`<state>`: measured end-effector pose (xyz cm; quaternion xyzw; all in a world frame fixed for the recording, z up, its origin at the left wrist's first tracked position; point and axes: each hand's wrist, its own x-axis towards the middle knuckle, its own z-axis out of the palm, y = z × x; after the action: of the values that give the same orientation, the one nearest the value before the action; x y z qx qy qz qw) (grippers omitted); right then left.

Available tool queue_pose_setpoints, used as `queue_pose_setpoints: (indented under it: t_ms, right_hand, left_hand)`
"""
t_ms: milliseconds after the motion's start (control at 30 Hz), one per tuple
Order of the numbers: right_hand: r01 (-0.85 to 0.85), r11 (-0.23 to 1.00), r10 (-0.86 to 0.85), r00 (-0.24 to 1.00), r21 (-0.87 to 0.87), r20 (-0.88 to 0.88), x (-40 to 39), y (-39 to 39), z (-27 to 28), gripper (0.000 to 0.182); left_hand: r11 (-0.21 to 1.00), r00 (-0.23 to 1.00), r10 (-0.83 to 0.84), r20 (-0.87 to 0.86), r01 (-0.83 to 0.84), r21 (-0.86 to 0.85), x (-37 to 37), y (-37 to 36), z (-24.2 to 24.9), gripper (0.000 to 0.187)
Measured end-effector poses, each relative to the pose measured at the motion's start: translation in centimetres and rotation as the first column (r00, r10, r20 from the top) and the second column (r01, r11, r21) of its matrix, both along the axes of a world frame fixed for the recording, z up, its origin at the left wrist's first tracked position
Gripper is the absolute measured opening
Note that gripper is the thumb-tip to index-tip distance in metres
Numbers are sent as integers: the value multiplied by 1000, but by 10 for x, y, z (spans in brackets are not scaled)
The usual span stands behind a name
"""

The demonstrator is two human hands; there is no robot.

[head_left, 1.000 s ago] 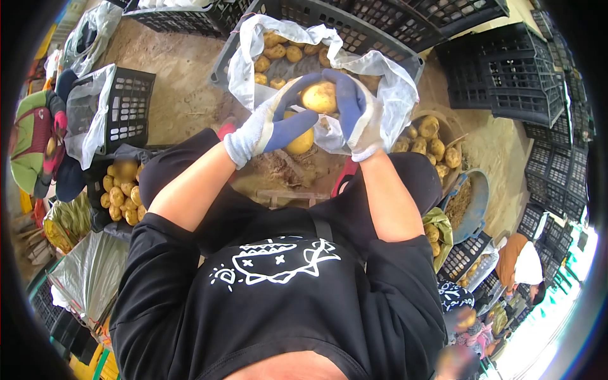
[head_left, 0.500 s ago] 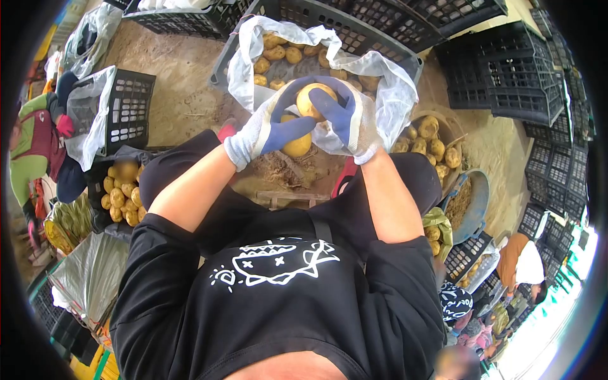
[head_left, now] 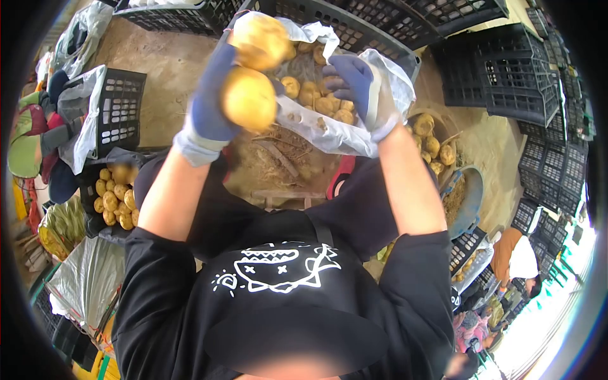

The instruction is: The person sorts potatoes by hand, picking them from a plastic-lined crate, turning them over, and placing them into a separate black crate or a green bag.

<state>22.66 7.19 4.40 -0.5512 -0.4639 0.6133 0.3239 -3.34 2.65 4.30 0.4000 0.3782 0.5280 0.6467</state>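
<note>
Two large yellow potatoes, an upper potato [head_left: 258, 41] and a lower potato [head_left: 249, 99], sit in my gloved left hand [head_left: 214, 95], its fingers partly hidden behind them. My right hand [head_left: 361, 85], in the same blue-and-white kind of glove, holds nothing; its fingers are spread and slightly bent over the right side of a dark crate [head_left: 410, 66]. White plastic film [head_left: 329, 134] lines that crate and folds over its near edge. Several potatoes [head_left: 310, 94] lie inside, between my two hands.
A basket of potatoes [head_left: 430, 147] and a blue tub [head_left: 472, 196] stand by my right knee. At my left is a black crate of potatoes [head_left: 114, 201]. Stacked black crates [head_left: 500, 73] fill the back right. Other people work on both sides.
Both hands were together around a potato over the crate. They have parted: the left moved left and up with two potatoes, the right moved slightly right and opened.
</note>
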Motion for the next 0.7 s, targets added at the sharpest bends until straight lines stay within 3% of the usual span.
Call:
queue_pose_setpoints:
  t_ms: [33, 67, 100, 133, 167, 200, 233, 300, 333, 367, 400, 433, 467, 533, 567, 633, 700]
  right_hand:
    - [-2, 1000, 2, 1000, -12, 9, -2, 9, 2, 47]
    - [-117, 992, 121, 988, -48, 95, -6, 21, 2, 45]
    - [-230, 969, 242, 954, -89, 175, -11, 37, -2, 44]
    - [-277, 940, 315, 929, -202, 194, -17, 55, -18, 42]
    - [-283, 936, 324, 926, -209, 195, -19, 73, -63, 42]
    - [-408, 903, 428, 835, -134, 345, -19, 88, -123, 41]
    - [-532, 843, 497, 715, -77, 491, -23, 97, -157, 40]
    - [-651, 689, 608, 282, -318, 742, -53, 95, -151, 49]
    - [-675, 616, 660, 161, -406, 734, -65, 100, -174, 51]
    - [-685, 537, 700, 36, -492, 713, -73, 101, -205, 53]
    - [-691, 536, 694, 35, -484, 719, -78, 97, -228, 55]
    - [-698, 535, 689, 33, -477, 724, -82, 92, -243, 56]
    - [-702, 520, 700, 23, -486, 714, -87, 90, -248, 66]
    - [-716, 505, 689, -1, -481, 724, -95, 96, -257, 60]
    - [-723, 498, 680, -17, -479, 733, -96, 96, -259, 54]
    - [-712, 520, 684, 16, -472, 729, -93, 102, -262, 58]
    - [-634, 682, 719, 490, -364, 493, -79, 111, -256, 66]
  left_hand:
    - [996, 991, 70, 112, -75, 38, -8, -2, -3, 74]
    - [967, 966, 255, 51, -255, -7, -6, -2, 12, 63]
    - [983, 895, 98, 435, -19, -183, -12, 4, 40, 63]
    - [983, 906, 123, 405, -56, -174, -15, 5, 49, 61]
    - [982, 916, 148, 374, -91, -167, -14, 4, 54, 60]
    - [985, 973, 165, 162, -172, 26, -11, 4, 62, 54]
    - [984, 972, 173, 162, -178, 21, -10, 1, 61, 54]
    - [952, 952, 300, -52, -295, 84, -9, -1, 59, 60]
    - [930, 919, 363, -155, -347, 125, -10, -1, 57, 66]
    - [940, 935, 334, -123, -321, 112, -16, -2, 51, 65]
    - [962, 948, 275, 163, -272, -36, -22, 2, 53, 61]
    - [971, 866, 233, 442, -180, -160, -26, 5, 55, 57]
    - [968, 864, 243, 441, -191, -160, -27, 5, 54, 57]
    - [924, 894, 351, 280, -282, -258, -26, 4, 54, 50]
    - [922, 891, 356, 280, -286, -261, -24, 5, 53, 50]
    - [914, 932, 347, 100, -313, -260, -19, 4, 51, 50]
    - [913, 941, 337, 11, -324, -249, -19, 0, 49, 50]
